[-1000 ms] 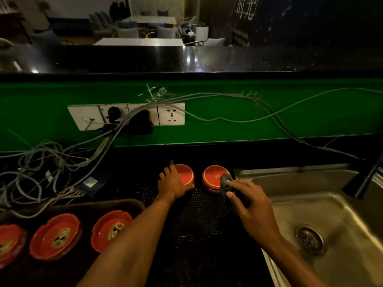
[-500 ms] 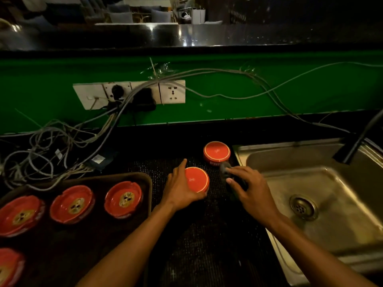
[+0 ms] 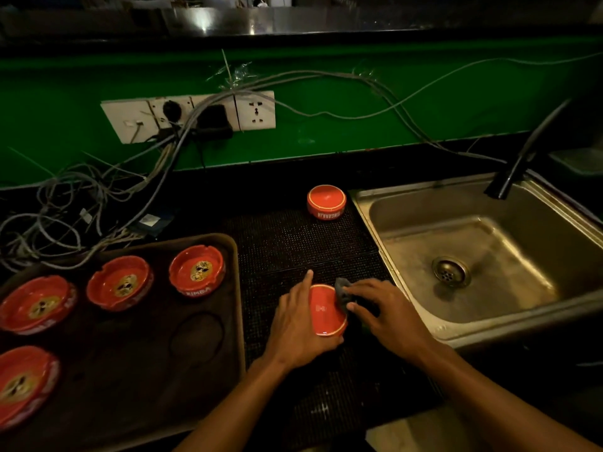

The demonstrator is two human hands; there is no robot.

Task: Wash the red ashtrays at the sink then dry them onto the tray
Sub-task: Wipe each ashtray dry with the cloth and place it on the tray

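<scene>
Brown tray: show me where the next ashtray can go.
The brown tray has bare floor in its near-right half, below the upright red ashtray and right of the near-left red ashtray. The far row is crowded with three ashtrays.

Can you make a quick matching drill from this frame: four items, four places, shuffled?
Items
1. upside-down ashtray
2. dark cloth
3. second upside-down ashtray
4. upright ashtray

Places
A. alone on the black mat, by the sink corner
B. in the brown tray, top right
C. under the right hand
D. held by the left hand on the mat

Pairs: 1-D, 2-C, 3-A, 4-B
</scene>
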